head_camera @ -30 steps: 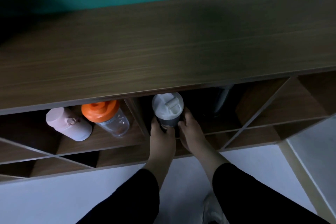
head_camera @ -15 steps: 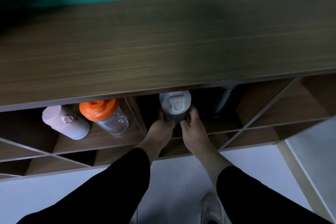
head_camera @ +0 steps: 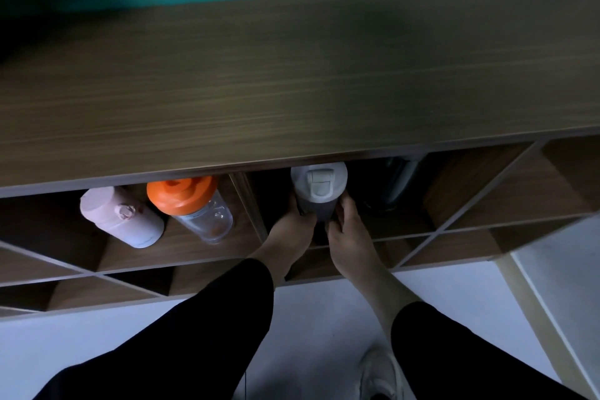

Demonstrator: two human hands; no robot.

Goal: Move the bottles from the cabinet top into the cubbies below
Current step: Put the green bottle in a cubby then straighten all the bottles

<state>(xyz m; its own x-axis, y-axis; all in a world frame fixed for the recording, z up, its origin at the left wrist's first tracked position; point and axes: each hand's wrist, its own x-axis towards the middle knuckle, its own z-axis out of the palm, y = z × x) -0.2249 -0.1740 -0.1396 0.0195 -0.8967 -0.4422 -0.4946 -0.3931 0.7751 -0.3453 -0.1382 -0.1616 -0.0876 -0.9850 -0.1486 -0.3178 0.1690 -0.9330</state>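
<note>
A dark bottle with a grey flip lid (head_camera: 318, 187) stands in the middle cubby, just under the cabinet top (head_camera: 292, 81). My left hand (head_camera: 290, 226) grips its left side and my right hand (head_camera: 345, 230) grips its right side. To its right, deep in the same cubby, a dark bottle (head_camera: 397, 180) is partly hidden in shadow. In the left cubby lean a pink bottle (head_camera: 121, 217) and a clear bottle with an orange lid (head_camera: 191, 204). No bottle shows on the cabinet top.
A vertical divider (head_camera: 248, 204) separates the left and middle cubbies. Diagonal panels (head_camera: 480, 195) form triangular cubbies to the right and along the lower row. White floor and my shoe (head_camera: 380, 373) lie below. A teal wall runs behind the cabinet.
Both hands have pushed the grey-lidded bottle deeper into the middle cubby and slightly right. My arms reach further forward.
</note>
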